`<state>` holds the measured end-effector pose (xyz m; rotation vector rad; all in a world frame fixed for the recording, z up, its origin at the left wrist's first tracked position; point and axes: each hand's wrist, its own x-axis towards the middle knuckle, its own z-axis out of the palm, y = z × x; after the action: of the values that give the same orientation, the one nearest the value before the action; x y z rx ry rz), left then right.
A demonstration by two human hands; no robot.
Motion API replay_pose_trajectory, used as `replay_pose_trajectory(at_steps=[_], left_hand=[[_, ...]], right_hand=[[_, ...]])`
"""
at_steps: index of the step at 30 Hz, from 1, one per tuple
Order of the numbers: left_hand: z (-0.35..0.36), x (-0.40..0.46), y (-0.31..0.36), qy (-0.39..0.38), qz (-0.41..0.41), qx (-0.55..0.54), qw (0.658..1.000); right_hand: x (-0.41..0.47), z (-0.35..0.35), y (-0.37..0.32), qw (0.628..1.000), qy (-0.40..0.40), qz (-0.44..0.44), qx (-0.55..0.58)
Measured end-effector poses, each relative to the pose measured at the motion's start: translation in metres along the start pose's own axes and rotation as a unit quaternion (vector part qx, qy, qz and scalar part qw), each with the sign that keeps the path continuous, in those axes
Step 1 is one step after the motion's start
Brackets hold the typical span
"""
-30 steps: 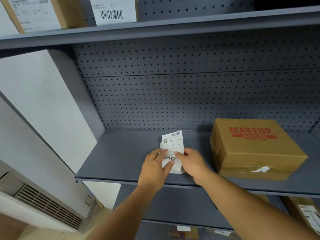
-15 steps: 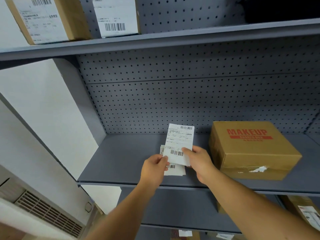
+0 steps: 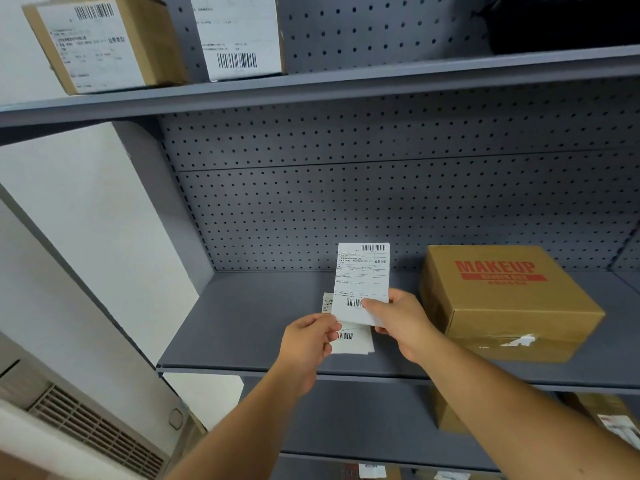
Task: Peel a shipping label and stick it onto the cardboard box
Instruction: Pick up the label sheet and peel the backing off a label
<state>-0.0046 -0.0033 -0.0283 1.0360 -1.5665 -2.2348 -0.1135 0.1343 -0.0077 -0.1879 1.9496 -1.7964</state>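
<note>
A white shipping label (image 3: 362,275) with barcodes is held upright above the grey shelf (image 3: 242,327). My right hand (image 3: 401,323) pinches its lower right corner. My left hand (image 3: 308,337) pinches its lower left edge. Under my hands a small stack of labels (image 3: 353,342) lies flat on the shelf. To the right stands a brown cardboard box (image 3: 512,306) printed MAKEUP in red, with a torn white scrap on its front side.
A perforated grey back panel (image 3: 381,209) closes the shelf. Two labelled cardboard boxes (image 3: 104,43) stand on the upper shelf at left. More boxes (image 3: 609,417) sit on the lower shelf. A white wall and a vented unit (image 3: 90,431) are at left.
Both hands have lifted one label off the stack on the shelf and raised it upright. The stack stays on the shelf.
</note>
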Motion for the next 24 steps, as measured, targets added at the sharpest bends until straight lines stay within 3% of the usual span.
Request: replay_pose_trajectory(at_steps=[24], left_hand=[[-0.006,-0.006,0.004,-0.064,0.018,-0.024,0.998]], right_hand=[[-0.003,-0.002,-0.001,0.999,-0.012,-0.01,-0.038]])
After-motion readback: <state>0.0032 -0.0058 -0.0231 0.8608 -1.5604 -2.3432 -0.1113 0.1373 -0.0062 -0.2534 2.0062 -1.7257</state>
